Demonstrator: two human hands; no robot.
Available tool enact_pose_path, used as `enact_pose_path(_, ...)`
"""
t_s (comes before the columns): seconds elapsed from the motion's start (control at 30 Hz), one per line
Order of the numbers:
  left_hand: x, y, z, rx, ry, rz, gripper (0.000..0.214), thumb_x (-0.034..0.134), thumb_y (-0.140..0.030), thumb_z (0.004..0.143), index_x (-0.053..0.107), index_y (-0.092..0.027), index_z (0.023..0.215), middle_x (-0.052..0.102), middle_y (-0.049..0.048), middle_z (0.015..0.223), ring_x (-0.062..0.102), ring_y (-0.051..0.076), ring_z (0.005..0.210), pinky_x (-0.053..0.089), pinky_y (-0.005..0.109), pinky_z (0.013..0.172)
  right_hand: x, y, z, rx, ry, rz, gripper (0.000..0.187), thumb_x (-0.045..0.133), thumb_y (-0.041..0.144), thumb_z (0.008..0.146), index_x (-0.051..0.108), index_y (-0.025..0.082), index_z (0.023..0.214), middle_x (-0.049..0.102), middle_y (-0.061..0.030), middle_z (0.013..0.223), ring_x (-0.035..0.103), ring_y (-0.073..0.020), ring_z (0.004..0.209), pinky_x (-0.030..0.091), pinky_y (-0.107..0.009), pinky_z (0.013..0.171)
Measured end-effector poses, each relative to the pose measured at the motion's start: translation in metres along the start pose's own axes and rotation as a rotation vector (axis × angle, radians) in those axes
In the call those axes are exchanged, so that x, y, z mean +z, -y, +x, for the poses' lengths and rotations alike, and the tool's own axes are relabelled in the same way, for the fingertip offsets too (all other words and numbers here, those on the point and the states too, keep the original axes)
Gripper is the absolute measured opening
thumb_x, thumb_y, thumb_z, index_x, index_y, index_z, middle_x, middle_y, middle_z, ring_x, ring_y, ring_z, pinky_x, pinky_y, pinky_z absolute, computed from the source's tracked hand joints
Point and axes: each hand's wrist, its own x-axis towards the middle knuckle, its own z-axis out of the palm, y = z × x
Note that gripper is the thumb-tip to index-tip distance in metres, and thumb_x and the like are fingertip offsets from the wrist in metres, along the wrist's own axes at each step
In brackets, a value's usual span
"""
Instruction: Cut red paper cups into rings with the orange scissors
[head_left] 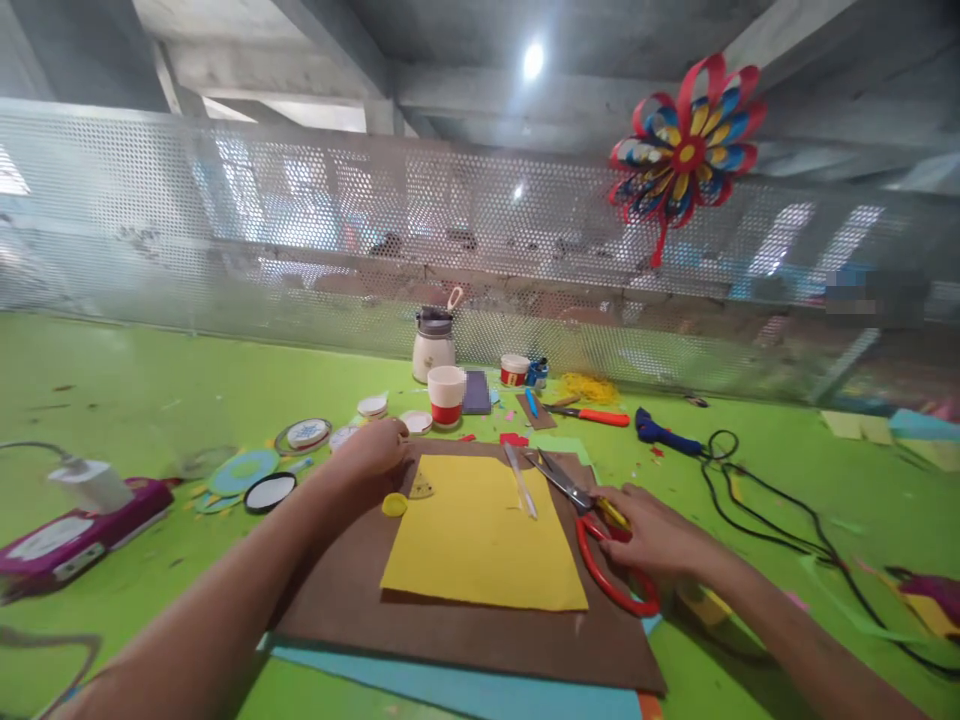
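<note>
A yellow sheet [484,540] lies on a larger brown sheet [465,630], with a blue sheet [450,690] under both. My right hand [656,535] rests on the red handles of a pair of scissors [600,540], fingers curled over them; the blades point up-left over the yellow sheet's corner. My left hand [375,448] is curled, knuckles up, at the brown sheet's far left corner, beside a yellow cap [394,504] and a small wedge-shaped scrap [421,488]. What it holds is hidden. A clear stick [520,480] lies on the yellow sheet.
The green table [150,400] carries paper discs [247,470], a red-and-white cup [446,395], a white jar [433,345], an orange cutter [592,415], a blue tool [660,432] with black cable [780,520], and a pink device [75,535] at left. A paper pinwheel [686,150] hangs on the mesh fence.
</note>
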Motion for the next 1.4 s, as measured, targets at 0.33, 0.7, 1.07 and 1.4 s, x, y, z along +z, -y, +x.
enact_pose_path(0.33,0.02,0.006,-0.015,0.152,-0.106,0.219,0.033,0.06,-0.032,0.092,0.059,-0.018,0.122,0.061,0.0103,0.125,0.063,0.024,0.104,0.054,0.046,0.086,-0.041,0.028,0.007,-0.089,-0.028,-0.112,0.035,0.062,0.038,0.093,0.06,0.019,0.123,0.064,-0.0092,0.119,0.061,-0.0268,0.108,0.048,-0.05,0.093)
enact_pose_path(0.7,0.036,0.016,-0.01,0.323,-0.135,0.299,0.033,0.06,-0.032,0.092,0.059,-0.018,0.122,0.061,0.0104,0.126,0.063,0.025,0.105,0.054,0.047,0.087,-0.111,0.167,0.177,-0.34,-0.263,-0.194,0.033,0.061,0.033,0.095,0.058,0.019,0.125,0.061,-0.0089,0.126,0.064,-0.0244,0.104,0.054,-0.046,0.086)
enact_pose_path(1.07,0.03,0.011,-0.009,0.215,-0.241,0.115,0.034,0.059,-0.032,0.092,0.058,-0.019,0.124,0.06,0.0108,0.129,0.062,0.026,0.108,0.053,0.048,0.089,-0.099,0.192,0.208,-0.428,-0.095,-0.368,0.031,0.061,0.032,0.095,0.059,0.018,0.123,0.062,-0.0083,0.124,0.064,-0.0241,0.102,0.055,-0.045,0.084)
enact_pose_path(1.4,0.022,0.008,0.002,-0.049,-0.158,-0.133,0.035,0.06,-0.032,0.092,0.058,-0.018,0.124,0.062,0.0102,0.124,0.064,0.024,0.102,0.055,0.045,0.084,-0.113,0.212,0.205,-0.429,0.038,-0.451,0.032,0.062,0.032,0.094,0.059,0.017,0.123,0.062,-0.0089,0.123,0.065,-0.0241,0.101,0.055,-0.044,0.084)
